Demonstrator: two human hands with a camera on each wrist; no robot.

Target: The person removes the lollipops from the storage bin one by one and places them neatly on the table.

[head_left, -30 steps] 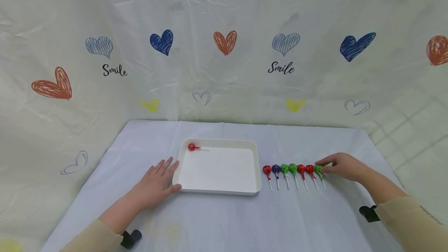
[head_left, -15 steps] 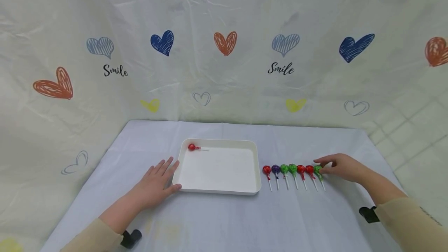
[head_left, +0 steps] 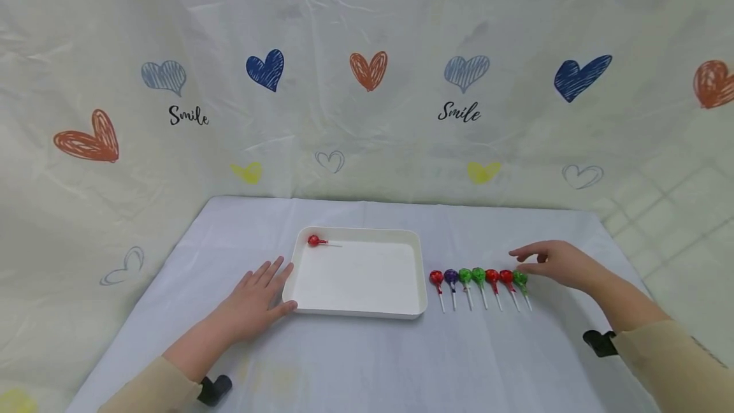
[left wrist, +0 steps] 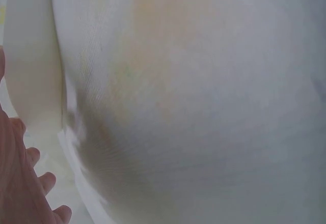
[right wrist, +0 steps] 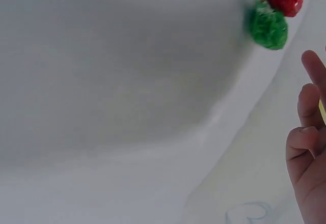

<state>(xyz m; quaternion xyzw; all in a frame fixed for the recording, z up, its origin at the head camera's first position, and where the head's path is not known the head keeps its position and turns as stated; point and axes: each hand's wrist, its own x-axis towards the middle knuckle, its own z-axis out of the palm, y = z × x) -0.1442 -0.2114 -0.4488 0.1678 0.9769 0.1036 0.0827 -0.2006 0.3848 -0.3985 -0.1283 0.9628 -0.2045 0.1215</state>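
In the head view my left hand (head_left: 252,308) lies with fingers spread against the left edge of a white tray (head_left: 355,315). One red lollipop (head_left: 313,241) lies in the tray's far left corner. Right of the tray, several wrapped lollipops stand in a row, sticks toward me: red, a purple lollipop (head_left: 451,276), two green, two red, and a green lollipop (head_left: 520,278) at the right end. My right hand (head_left: 564,265) hovers just above that green one, holding nothing. In the right wrist view its fingers (right wrist: 308,107) are loosely bent, apart from the green lollipop (right wrist: 268,28).
A white cloth (head_left: 367,362) covers the table. Behind it hangs a pale curtain (head_left: 367,120) printed with hearts and "Smile". Dark straps (head_left: 215,391) show at both wrists.
My right hand has lifted slightly up and off the rightmost green lollipop, which its fingers touched before. The left hand and tray have stayed put.
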